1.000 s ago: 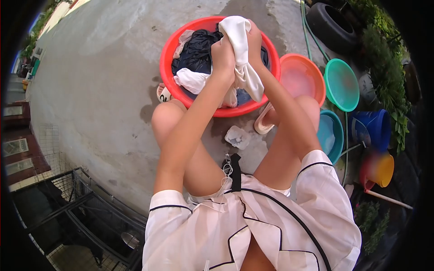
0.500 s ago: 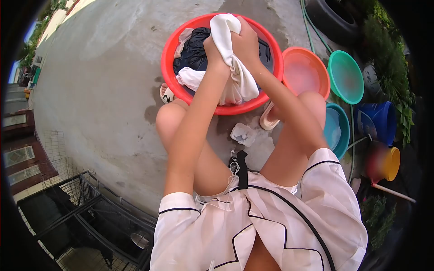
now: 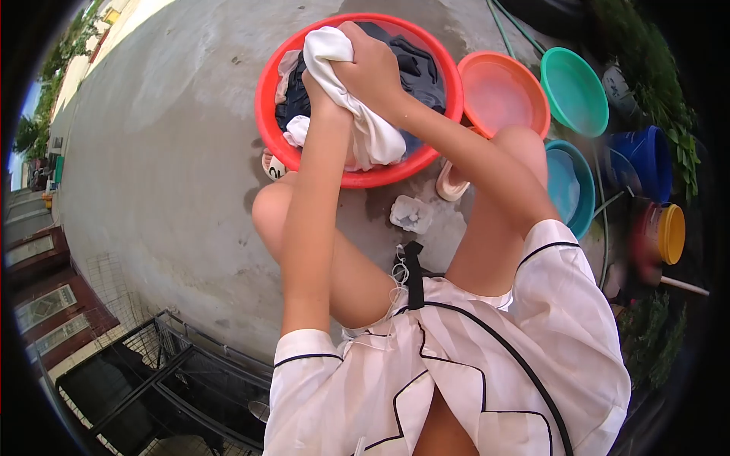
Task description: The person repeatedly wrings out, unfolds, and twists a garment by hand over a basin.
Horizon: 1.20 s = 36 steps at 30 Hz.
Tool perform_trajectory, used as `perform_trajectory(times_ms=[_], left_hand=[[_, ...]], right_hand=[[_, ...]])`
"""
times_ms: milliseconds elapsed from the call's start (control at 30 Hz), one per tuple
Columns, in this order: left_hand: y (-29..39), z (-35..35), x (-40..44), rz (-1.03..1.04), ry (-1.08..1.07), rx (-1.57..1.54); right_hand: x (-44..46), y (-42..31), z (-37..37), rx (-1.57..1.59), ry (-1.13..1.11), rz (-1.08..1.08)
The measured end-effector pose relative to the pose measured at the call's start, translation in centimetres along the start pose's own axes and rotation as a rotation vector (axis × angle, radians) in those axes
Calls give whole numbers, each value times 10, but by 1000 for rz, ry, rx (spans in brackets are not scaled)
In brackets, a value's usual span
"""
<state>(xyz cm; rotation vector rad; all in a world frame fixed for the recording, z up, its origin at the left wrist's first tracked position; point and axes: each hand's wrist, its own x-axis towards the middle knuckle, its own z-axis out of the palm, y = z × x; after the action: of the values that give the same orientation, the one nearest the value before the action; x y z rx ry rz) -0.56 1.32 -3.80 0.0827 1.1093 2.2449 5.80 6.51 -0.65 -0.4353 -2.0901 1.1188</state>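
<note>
A large red basin [image 3: 268,125] stands on the concrete in front of my knees, with dark cloth [image 3: 417,72] and pale cloth [image 3: 297,131] in it. Over its left half, my left hand [image 3: 323,95] is closed on a twisted white cloth [image 3: 374,135]. My right hand [image 3: 369,68] grips the same cloth just to the right, its fingers wrapped round it. The upper end of the cloth loops over between the hands, and the lower end hangs down over the basin. My left fingertips are partly hidden by the cloth.
Right of the red basin are an orange basin [image 3: 502,95], a green basin [image 3: 574,91], a teal basin [image 3: 579,190], a blue bucket [image 3: 650,163] and a yellow bucket [image 3: 671,234]. A small clear container [image 3: 411,214] lies near my feet. Black metal frames [image 3: 205,380] are at lower left.
Both hands have moved left over the basin with the white cloth still gripped. More dark cloth shows at the basin's right side. The view has shifted slightly.
</note>
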Motion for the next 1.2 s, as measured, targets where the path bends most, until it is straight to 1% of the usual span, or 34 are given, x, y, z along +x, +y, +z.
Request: perform_trajectory(times_ms=[33,67,100,133,167,200,233,267,300,333,400,433,467,500,533,567,600,633,667,733,767,833,867,900,933,967,1000,1033,1067,1100,1133,1167,1200], left_hand=[[-17,-45,41,119,-378,62],[-16,-50,44,164,-423,67],[-14,-52,45,209,-468,69],[-5,-34,27,240,-272,254],[1,-14,7,118,-230,74],[2,0,-6,-1,-189,-108],[4,9,-12,27,-53,58],[2,21,-20,31,46,-12],[-1,22,-19,34,63,-32],[-5,20,-14,37,79,-50],[-12,-31,30,172,-258,405],[-1,-38,30,321,-441,388],[-4,-38,27,343,-496,225],[-3,-34,22,358,-558,63],[1,-22,10,175,-462,-16],[6,-11,-1,2,-346,-117],[13,15,-22,-57,-35,-100],[13,29,-32,-25,60,9],[5,25,-29,-39,61,9],[-3,19,-18,13,64,-14],[-4,6,-7,223,-32,317],[-4,-30,26,436,-356,420],[-3,-44,40,531,-459,518],[-5,-52,46,491,-481,514],[-5,-37,29,206,-468,113],[-6,-21,11,-39,-364,-317],[8,12,-16,62,4,11],[7,28,-29,43,83,13],[6,37,-36,26,162,14],[8,39,-38,-14,169,157],[5,23,-24,49,5,121],[-5,-6,2,107,-158,82],[-10,-18,13,160,-308,10]], right_hand=[[-12,-7,-2,5,-55,-80],[-19,-11,-4,13,-112,-162],[-18,-10,-3,13,-91,-174],[-14,-6,-2,16,-72,-186],[-11,-2,-2,18,-54,-200],[-1,-1,-8,-9,-93,-49],[9,6,-10,44,-61,37],[16,12,-12,96,-27,124],[19,14,-14,37,-69,167],[15,5,-15,26,-88,92],[-10,-18,-17,3,-118,-53],[-25,-26,-14,-36,-178,-165],[-30,-21,-8,-31,-111,-358],[-24,-21,-10,-41,-111,-343],[-15,-20,-11,-50,-109,-324],[-5,-11,-8,-56,-75,-231],[7,-1,-6,-63,-39,-142],[19,3,-7,-107,-25,-25],[22,7,-13,-60,-11,49],[22,7,-7,-131,15,64],[15,4,-3,-101,-3,-34],[-12,-18,-4,-31,-53,-278],[-21,-18,-2,3,-85,-407],[-18,-15,-2,4,-101,-365],[-11,-10,-2,4,-117,-320],[2,2,0,23,-72,-213],[15,12,2,43,-25,-109],[22,15,-1,98,30,0],[28,30,3,46,70,65],[27,27,2,17,54,76],[21,21,0,-12,37,92],[12,13,1,-5,25,3],[1,3,2,-1,12,-89]])
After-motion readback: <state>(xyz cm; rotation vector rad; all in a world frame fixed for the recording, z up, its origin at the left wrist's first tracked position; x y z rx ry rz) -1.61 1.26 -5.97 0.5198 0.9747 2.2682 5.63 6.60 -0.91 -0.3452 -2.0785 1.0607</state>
